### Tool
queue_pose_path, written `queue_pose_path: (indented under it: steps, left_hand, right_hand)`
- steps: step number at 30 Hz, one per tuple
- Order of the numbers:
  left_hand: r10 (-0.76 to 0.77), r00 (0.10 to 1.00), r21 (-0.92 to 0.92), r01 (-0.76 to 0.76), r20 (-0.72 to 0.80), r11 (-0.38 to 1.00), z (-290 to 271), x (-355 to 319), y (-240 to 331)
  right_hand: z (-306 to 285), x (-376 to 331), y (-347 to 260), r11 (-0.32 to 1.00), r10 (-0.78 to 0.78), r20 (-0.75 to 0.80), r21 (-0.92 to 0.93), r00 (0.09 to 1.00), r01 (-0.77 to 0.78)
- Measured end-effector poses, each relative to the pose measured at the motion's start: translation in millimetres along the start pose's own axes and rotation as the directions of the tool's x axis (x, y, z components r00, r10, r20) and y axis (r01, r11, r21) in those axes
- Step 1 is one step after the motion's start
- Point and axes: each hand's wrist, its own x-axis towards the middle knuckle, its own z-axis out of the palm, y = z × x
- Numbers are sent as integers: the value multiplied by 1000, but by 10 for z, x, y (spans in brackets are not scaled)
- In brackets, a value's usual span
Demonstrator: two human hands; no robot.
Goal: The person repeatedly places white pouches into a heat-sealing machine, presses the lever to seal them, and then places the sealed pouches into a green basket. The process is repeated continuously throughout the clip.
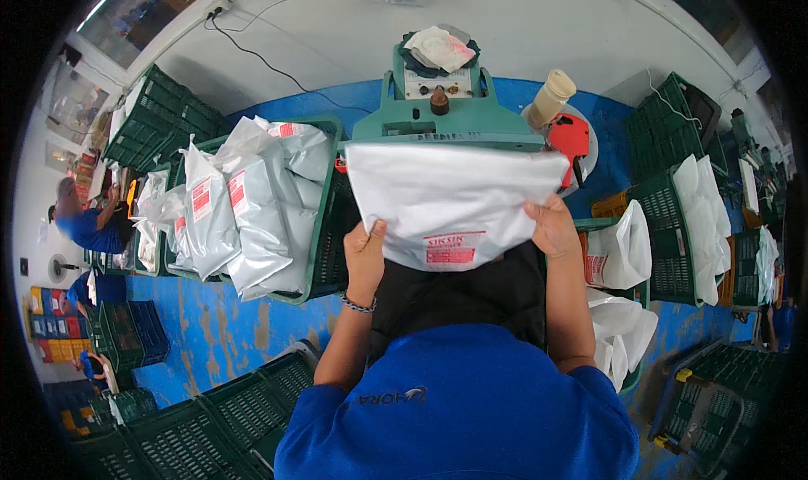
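Observation:
A white plastic bag (454, 189) with a red printed block is stretched between my two hands. On its left edge, my left hand (364, 257) pinches the plastic between thumb and fingers. My right hand (553, 227) grips the opposite edge, a little higher up. The bag's far edge lies against the front of a green machine (446, 114), covering part of it; whether the edge is inside the machine I cannot tell. Folded cloths (439, 49) rest on top of the machine.
Left of me, a green crate (316, 269) holds several filled white bags (261, 202). More white bags (621, 248) sit in a crate at my right. A red handheld tool (570, 143) and a beige container (551, 97) stand beside the machine. Other people (93, 223) work at far left.

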Motion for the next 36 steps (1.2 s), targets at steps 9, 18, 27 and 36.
queue_pose_path:
  steps: [9,18,27,36]
  left_hand:
    - [744,664,979,90,78,-183,-2055,1094,616]
    - [105,987,767,158,-118,-622,-3818,2776,793]
    - [-105,994,792,38,33,609,-1288,490,92]
    - [-37,741,61,-5,671,998,972,147,654]
  right_hand:
    - [-521,-804,-368,689,-436,-265,-713,860,129]
    - [-2595,-719,-286,-331,-693,-336,-638,638,-695]
    - [-3076,-680,-90,391,-828,-541,-746,148,-539]
    - [-1467,-1299,-1417,-80,-960,-24,-932,281,-354]
